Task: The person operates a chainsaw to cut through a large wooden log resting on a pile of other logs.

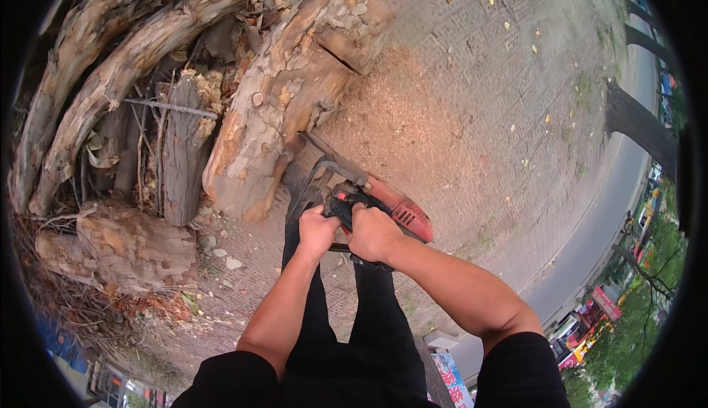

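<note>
A red and black chainsaw (398,209) is held low in front of my legs, its guide bar (332,155) pointing up and left to the big log. My right hand (375,235) is closed round its rear handle. Close beside it, my left hand (317,231) is closed on the black handle part too, its fingertips partly hidden. The thick, pale-barked log (269,98) lies just beyond the bar; whether bar and log touch I cannot tell. A dark straight cut (339,59) runs partway into the log near its far end.
Sawdust (402,113) is spread over the paving right of the log. Long curved branches (140,50), a short thick stump (136,246) and sticks are piled on the left. Tree trunks (640,122) stand by a road (590,220) at right.
</note>
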A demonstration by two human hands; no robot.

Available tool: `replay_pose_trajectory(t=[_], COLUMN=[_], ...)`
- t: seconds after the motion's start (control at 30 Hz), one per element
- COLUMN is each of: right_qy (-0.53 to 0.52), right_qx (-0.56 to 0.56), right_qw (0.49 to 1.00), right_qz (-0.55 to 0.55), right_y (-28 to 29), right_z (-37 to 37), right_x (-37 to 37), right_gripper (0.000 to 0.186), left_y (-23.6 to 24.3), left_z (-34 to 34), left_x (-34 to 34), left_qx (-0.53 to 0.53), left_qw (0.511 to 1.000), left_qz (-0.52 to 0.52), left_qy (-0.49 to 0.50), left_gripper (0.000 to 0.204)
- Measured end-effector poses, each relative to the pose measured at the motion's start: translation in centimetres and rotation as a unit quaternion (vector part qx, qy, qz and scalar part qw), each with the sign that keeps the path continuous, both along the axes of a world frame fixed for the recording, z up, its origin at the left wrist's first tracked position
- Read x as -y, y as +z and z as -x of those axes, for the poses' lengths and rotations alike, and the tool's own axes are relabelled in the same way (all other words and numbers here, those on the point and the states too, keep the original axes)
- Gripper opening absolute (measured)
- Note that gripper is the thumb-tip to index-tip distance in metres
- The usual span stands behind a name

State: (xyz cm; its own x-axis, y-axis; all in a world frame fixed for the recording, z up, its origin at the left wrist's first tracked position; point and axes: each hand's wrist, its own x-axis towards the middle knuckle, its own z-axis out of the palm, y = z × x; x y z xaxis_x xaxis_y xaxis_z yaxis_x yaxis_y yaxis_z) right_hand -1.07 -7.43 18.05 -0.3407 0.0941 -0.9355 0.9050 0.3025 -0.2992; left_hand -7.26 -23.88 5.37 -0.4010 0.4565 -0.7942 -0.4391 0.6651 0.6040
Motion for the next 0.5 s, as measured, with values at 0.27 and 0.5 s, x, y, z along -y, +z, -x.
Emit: replay_pose_trajectory(t=[0.27,0.5], right_qy=[-0.011,-0.009], right_qx=[0.033,-0.007], right_qw=[0.999,0.999], right_qz=[0.003,-0.047], right_y=[5.0,2.1], right_z=[-0.8,1.0], right_x=[0.1,0.3], right_gripper=[0.039,0.038], left_y=[4.7,3.6], left_z=[-1.8,1.0], left_x=[1.0,-0.7], left_qx=[0.024,0.034], left_qw=[0.999,0.999], left_qz=[0.022,0.013], left_qy=[-0.026,-0.002], left_gripper=[0.016,0.014])
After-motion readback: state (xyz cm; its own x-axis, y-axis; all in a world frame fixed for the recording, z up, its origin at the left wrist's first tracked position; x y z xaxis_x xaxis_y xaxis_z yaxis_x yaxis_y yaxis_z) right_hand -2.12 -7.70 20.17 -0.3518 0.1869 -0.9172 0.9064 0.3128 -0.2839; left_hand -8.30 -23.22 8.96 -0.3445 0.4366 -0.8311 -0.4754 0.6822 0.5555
